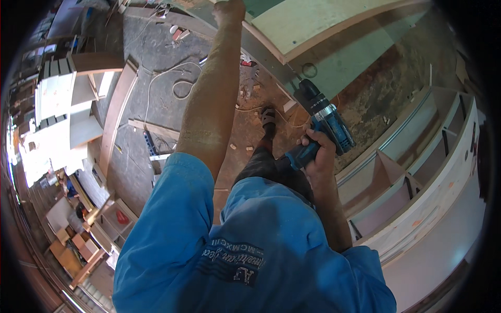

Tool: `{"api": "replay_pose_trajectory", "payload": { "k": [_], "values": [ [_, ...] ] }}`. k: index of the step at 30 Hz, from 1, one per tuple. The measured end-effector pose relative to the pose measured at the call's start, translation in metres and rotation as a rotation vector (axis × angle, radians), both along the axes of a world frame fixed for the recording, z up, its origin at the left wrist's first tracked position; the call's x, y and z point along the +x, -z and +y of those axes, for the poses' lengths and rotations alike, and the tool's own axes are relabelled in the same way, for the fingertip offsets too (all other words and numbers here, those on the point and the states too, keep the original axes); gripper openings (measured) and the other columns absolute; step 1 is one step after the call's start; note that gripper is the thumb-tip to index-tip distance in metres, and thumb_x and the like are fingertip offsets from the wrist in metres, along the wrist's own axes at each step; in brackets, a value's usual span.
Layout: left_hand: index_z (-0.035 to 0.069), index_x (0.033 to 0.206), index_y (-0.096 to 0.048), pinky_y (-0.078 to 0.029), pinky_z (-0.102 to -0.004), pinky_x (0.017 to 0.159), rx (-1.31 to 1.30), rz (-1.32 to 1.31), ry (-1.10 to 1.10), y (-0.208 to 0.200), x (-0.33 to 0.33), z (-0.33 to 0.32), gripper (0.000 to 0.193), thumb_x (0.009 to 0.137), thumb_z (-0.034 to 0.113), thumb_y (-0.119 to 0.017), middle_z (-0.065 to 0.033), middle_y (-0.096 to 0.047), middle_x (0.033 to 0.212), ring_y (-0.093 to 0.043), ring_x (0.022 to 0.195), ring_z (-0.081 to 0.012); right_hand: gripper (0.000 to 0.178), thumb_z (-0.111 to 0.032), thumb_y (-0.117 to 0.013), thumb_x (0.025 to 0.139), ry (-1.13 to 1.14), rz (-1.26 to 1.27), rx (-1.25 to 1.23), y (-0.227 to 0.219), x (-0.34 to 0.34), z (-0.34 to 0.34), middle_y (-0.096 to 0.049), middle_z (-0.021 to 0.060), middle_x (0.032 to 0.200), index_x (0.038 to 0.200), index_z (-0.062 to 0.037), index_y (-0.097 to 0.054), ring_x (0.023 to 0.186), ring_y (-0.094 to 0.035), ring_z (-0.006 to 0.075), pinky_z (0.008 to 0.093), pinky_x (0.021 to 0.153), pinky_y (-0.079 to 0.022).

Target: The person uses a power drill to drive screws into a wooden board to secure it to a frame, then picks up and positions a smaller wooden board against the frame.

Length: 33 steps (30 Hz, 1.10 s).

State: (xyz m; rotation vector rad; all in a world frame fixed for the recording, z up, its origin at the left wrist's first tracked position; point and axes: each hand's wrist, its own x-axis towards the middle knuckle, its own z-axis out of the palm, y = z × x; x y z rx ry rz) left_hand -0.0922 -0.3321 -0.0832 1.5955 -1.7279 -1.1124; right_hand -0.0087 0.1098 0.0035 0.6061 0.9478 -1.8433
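Note:
In my right hand (321,151) is a blue and black cordless drill (331,122), its handle wrapped by my fingers. The drill's chuck and thin bit point up and away, close to the near corner of a pale wooden panel (313,26). That panel lies on a greenish work surface (360,68). My left arm reaches far forward, and my left hand (228,13) is at the top edge of the view, beside the panel's left end. Its fingers are mostly cut off there, so their grip is hidden.
On the right stands a long wooden cabinet frame (417,172) with compartments and metal rails. White cabinet parts (68,104) and a long curved board (117,115) are at the left. A pale cord (180,88), a power strip (150,143) and wood scraps lie on the floor.

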Motion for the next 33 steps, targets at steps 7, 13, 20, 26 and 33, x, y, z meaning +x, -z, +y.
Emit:
{"api": "replay_pose_trajectory", "payload": {
  "k": [7,13,20,26,33],
  "values": [
    [-0.007,0.089,-0.070,-0.056,-0.0519,0.080,-0.277,-0.179,0.026,0.023,-0.007,-0.005,0.042,0.090,0.031,-0.051,-0.0290,-0.072,0.090,-0.070,0.093,-0.0439,0.016,-0.004,-0.069,0.083,0.019,-0.009,0.035,0.002,0.001,-0.003,-0.062,0.0051,0.083,0.097,-0.0015,-0.063,0.068,-0.060,0.0167,0.0373,0.076,-0.052],
    [-0.006,0.105,-0.070,-0.054,-0.0532,0.091,-0.376,-0.415,0.189,-0.014,0.021,0.005,0.046,0.086,0.034,-0.056,-0.0285,-0.071,0.103,-0.067,0.104,-0.0476,0.022,-0.003,-0.068,0.084,-0.057,0.078,0.000,-0.006,0.004,-0.005,-0.063,0.0056,0.088,0.104,-0.0018,-0.060,0.068,-0.059,0.0165,0.0379,0.076,-0.052],
    [-0.011,0.115,-0.063,-0.050,-0.0518,0.100,-0.087,-0.071,-0.023,-0.045,0.022,0.032,0.058,0.085,0.038,-0.058,-0.0364,-0.062,0.121,-0.062,0.116,-0.0477,0.043,-0.003,-0.066,0.087,-0.046,0.065,0.017,-0.004,0.004,-0.002,-0.066,0.0074,0.096,0.129,-0.0078,-0.056,0.068,-0.059,0.0146,0.0388,0.075,-0.054],
    [-0.014,0.121,-0.059,-0.050,-0.0518,0.097,-0.045,-0.082,-0.085,-0.061,0.028,0.043,0.063,0.086,0.038,-0.059,-0.0366,-0.062,0.120,-0.063,0.115,-0.0456,0.053,-0.002,-0.065,0.087,-0.069,0.097,0.019,-0.003,0.002,-0.001,-0.067,0.0084,0.099,0.137,-0.0097,-0.051,0.068,-0.060,0.0146,0.0383,0.074,-0.054],
    [0.000,0.149,-0.042,-0.030,-0.0346,0.114,0.454,0.859,0.010,-0.048,0.074,0.220,0.068,0.107,0.052,-0.030,-0.0116,-0.050,0.146,-0.044,0.136,-0.0214,0.034,-0.003,-0.065,0.086,-0.068,0.072,-0.015,0.008,-0.001,0.005,-0.064,0.0081,0.087,0.120,0.0007,-0.060,0.069,-0.061,0.0170,0.0376,0.077,-0.053]
  ]
}}
